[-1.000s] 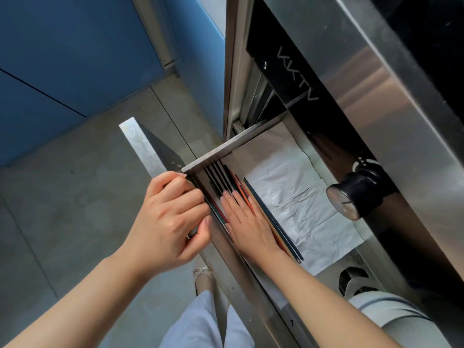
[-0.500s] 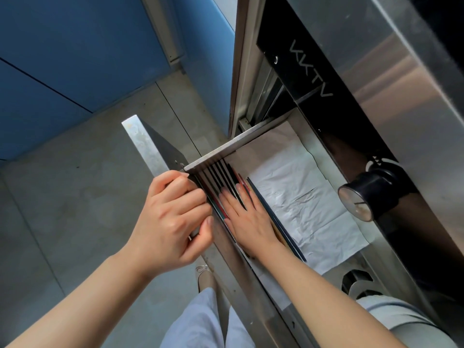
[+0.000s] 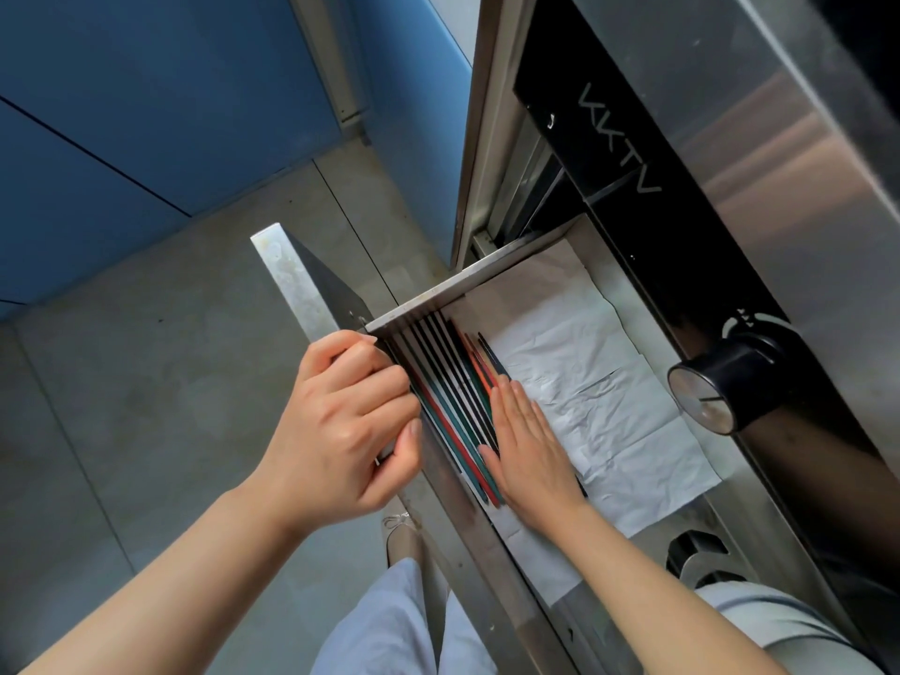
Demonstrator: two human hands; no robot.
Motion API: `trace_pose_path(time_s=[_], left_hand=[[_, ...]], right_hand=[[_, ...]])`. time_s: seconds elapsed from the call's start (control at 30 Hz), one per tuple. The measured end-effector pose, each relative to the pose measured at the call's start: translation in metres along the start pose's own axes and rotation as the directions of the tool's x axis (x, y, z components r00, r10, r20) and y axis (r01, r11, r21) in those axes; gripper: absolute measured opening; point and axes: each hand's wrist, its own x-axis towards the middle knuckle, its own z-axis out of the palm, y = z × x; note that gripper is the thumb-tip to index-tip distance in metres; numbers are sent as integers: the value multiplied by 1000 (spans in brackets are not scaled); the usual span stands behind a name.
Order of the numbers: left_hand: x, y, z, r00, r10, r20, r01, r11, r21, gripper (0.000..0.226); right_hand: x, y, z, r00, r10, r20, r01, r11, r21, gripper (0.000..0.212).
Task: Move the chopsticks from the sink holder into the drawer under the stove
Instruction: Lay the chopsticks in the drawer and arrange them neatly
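The steel drawer point(image 3: 438, 297) under the stove stands pulled out, lined with white paper point(image 3: 584, 382). Several chopsticks point(image 3: 450, 392), black, red and green, lie side by side along the drawer's front wall. My right hand point(image 3: 528, 438) lies flat inside the drawer, fingers together, its edge against the outermost sticks and partly on the paper. My left hand point(image 3: 341, 421) is curled around the drawer's front panel point(image 3: 292, 280) from outside, fingers over its top edge.
The stove's black front with a round knob point(image 3: 706, 394) overhangs the drawer on the right. A second knob recess point(image 3: 696, 557) sits lower. Grey floor tiles point(image 3: 146, 406) and blue cabinet doors point(image 3: 146, 114) lie to the left. My legs and a shoe point(image 3: 402, 533) are below the drawer.
My right hand has slid off the chopsticks toward the paper, uncovering most of them, now packed against the front wall. My left hand keeps its grip on the drawer front.
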Motion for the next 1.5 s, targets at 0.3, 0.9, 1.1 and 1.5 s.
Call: trace_pose_path(time_s=[0.3, 0.9, 1.1, 1.5], left_hand=[[-2, -1, 0, 1000, 0, 1, 0, 1000, 9, 41], [-4, -2, -1, 999, 31, 16, -31, 999, 26, 40], [-3, -1, -1, 1000, 17, 14, -18, 999, 32, 40], [-3, 0, -1, 1000, 16, 16, -16, 999, 38, 40]], right_hand=[[46, -17, -20, 999, -31, -26, 31, 999, 21, 69], [26, -22, -12, 998, -56, -32, 55, 998, -23, 68], [14, -12, -9, 994, -100, 42, 102, 992, -70, 67], [19, -13, -26, 995, -1, -95, 1, 1000, 0, 62]])
